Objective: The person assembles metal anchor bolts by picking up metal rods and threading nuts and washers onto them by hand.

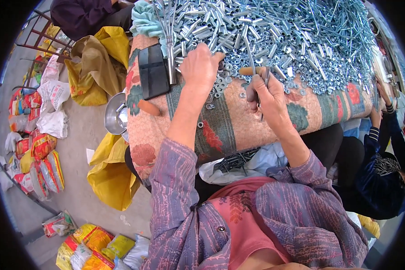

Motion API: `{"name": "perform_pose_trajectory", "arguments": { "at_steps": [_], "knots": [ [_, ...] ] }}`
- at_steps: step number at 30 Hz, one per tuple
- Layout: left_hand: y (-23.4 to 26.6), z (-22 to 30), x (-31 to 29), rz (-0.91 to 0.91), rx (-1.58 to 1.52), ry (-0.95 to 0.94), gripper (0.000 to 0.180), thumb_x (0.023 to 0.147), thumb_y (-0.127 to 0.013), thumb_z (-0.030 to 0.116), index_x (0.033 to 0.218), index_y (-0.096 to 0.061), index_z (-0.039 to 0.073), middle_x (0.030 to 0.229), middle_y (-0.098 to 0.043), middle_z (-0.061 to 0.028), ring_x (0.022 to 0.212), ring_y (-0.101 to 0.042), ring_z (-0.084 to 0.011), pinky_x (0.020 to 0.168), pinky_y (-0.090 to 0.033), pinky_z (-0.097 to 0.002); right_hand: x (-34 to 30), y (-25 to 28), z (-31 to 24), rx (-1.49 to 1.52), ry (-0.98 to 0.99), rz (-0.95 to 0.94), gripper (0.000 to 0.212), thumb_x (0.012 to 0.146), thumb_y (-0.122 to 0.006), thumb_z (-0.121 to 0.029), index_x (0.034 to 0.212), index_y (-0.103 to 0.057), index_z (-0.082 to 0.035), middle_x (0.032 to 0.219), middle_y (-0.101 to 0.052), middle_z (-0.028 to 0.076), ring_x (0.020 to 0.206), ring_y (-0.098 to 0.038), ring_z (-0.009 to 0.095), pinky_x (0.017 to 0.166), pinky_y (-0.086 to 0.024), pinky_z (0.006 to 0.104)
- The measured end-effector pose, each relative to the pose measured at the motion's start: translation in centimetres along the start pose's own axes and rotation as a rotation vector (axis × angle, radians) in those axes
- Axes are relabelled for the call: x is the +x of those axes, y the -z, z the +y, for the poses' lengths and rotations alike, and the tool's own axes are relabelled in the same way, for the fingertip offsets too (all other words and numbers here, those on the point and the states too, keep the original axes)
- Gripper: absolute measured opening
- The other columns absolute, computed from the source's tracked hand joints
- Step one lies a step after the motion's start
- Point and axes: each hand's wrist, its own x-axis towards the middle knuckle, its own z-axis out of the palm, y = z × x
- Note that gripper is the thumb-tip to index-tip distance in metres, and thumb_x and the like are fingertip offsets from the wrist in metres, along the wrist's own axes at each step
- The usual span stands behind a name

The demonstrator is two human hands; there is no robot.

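My left hand (199,67) is over the near left edge of a pile of metal sleeves (238,33) and washers (220,85). Its fingers curl down and in, so whatever they hold is hidden. To the right, my right hand (269,92) is closed around a thin metal rod (266,77), which sticks out above and below the fingers. Beside its fingertips are an orange rubber-like piece (246,71) and another slim rod (249,48); I cannot tell whether the hand touches them. One loose nut (200,124) lies on the patterned cloth near my left forearm.
Left of the pile stand a black tray (153,72) and upright long bolts (170,58). An orange finger-shaped piece (149,107) lies nearby. A metal bowl (114,118) and yellow sacks (112,168) are beside the table. People sit at the far left and right.
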Motion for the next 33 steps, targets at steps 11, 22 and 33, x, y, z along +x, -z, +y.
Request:
{"name": "perform_pose_trajectory", "arguments": {
  "at_steps": [11, 22, 33],
  "knots": [
    [2.5, -2.2, -2.3, -0.362, -1.200, 0.355, 0.014, 0.074, -0.063, 0.005, 0.083, -0.054, 0.000, 0.070, -0.059, -0.0106, 0.039, -0.039, -0.0071, 0.036, -0.029, -0.0210, -0.7, 1.2, -1.0, -0.128, 0.001, -0.161, 0.030, 0.095, -0.043, -0.016, 0.121, -0.049, -0.002, 0.058, -0.044, -0.004, 0.052, -0.042, 0.003, 0.047, -0.034, 0.0186],
    [2.9, -2.5, -3.8, -0.546, -1.882, 0.439, 0.024, 0.076, -0.056, -0.003, 0.100, -0.054, 0.000, 0.072, -0.060, -0.0132, 0.035, -0.035, -0.0042, 0.033, -0.023, -0.0171, -3.0, 1.1, -1.5, -0.379, 0.034, -0.245, 0.031, 0.094, -0.045, -0.017, 0.120, -0.050, -0.002, 0.056, -0.045, -0.001, 0.050, -0.044, 0.006, 0.047, -0.037, 0.0237],
    [2.1, -1.0, -5.4, -0.245, -1.683, 0.445, 0.022, 0.072, -0.062, -0.004, 0.090, -0.051, 0.003, 0.067, -0.057, -0.0072, 0.036, -0.038, -0.0062, 0.033, -0.026, -0.0196, -3.4, 0.8, -1.5, -0.513, 0.093, -0.185, 0.026, 0.093, -0.046, -0.013, 0.114, -0.053, -0.001, 0.058, -0.046, -0.001, 0.052, -0.044, 0.005, 0.047, -0.036, 0.0225]
  ]
}}
